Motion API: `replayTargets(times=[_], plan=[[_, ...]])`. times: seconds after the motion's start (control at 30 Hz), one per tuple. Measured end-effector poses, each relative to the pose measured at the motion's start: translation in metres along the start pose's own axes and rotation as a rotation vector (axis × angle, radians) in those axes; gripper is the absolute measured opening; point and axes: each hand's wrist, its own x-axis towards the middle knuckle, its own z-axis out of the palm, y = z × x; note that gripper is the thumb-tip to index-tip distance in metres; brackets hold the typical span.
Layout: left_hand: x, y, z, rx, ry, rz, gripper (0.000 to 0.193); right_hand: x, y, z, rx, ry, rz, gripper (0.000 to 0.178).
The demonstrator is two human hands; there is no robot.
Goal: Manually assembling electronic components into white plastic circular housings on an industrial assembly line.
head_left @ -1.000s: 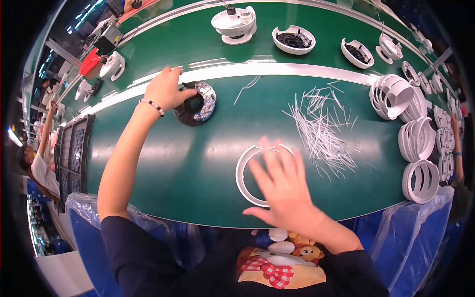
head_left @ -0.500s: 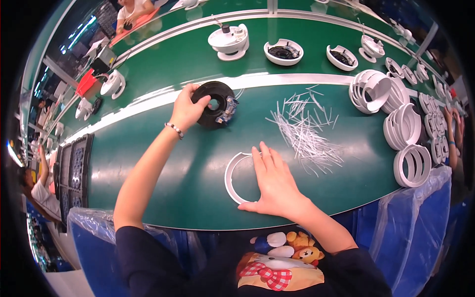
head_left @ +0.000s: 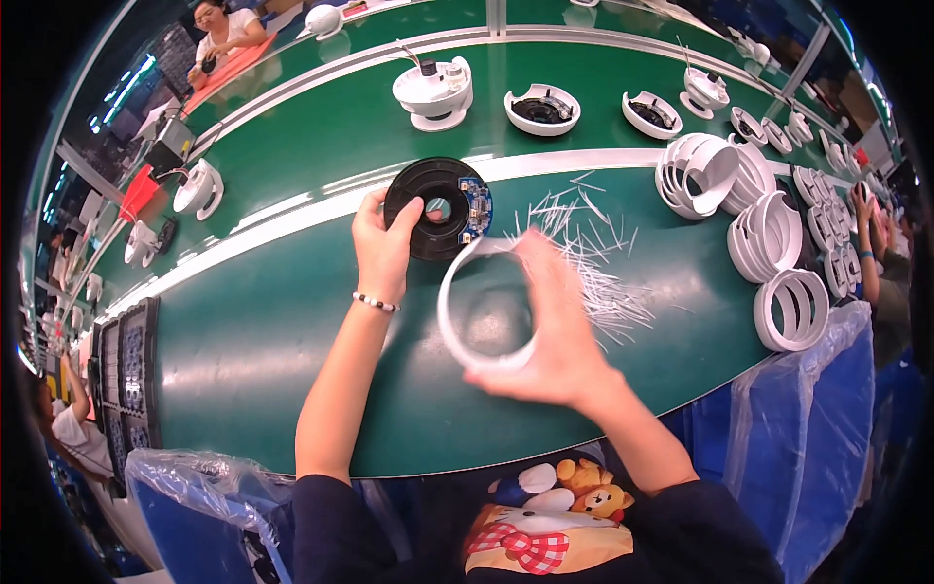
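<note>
My left hand (head_left: 387,238) grips a round black plastic base (head_left: 413,209) by its left edge, thumb across its face. A small blue circuit board (head_left: 476,206) sits along the base's right side, and a hole opens at its centre. To the right and slightly nearer, my right hand (head_left: 559,326) is closed around the right side of a white plastic ring (head_left: 449,316). The ring is lifted off the green tabletop and blurred by motion. Its upper edge is close to the base's lower right; whether they touch I cannot tell.
Loose thin white strips (head_left: 593,277) lie beyond my right hand. Stacked white rings (head_left: 790,311) stand at the right. White bowl-shaped housings (head_left: 542,110) sit on the green belt behind the white rail. A black tray (head_left: 126,370) is at the far left. Other people work nearby.
My right hand has taken hold of the white ring and raised it from the table. My left hand has turned the black base so its board faces up more, and brought it slightly right.
</note>
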Motion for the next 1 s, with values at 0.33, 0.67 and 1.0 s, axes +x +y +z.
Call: replayTargets(times=[0.33,0.67,1.0], plan=[[-0.044,0.007,0.021,-0.775,-0.528,-0.644,0.065,0.028,0.025,0.02,0.214,0.106,0.072,0.114],[-0.042,-0.015,0.012,-0.705,-0.487,-0.731,0.068,0.026,0.034,0.018,0.14,-0.108,0.036,0.117],[-0.054,-0.007,0.03,-0.695,-0.334,-0.563,0.044,0.018,0.023,0.025,0.023,0.169,0.031,0.101]])
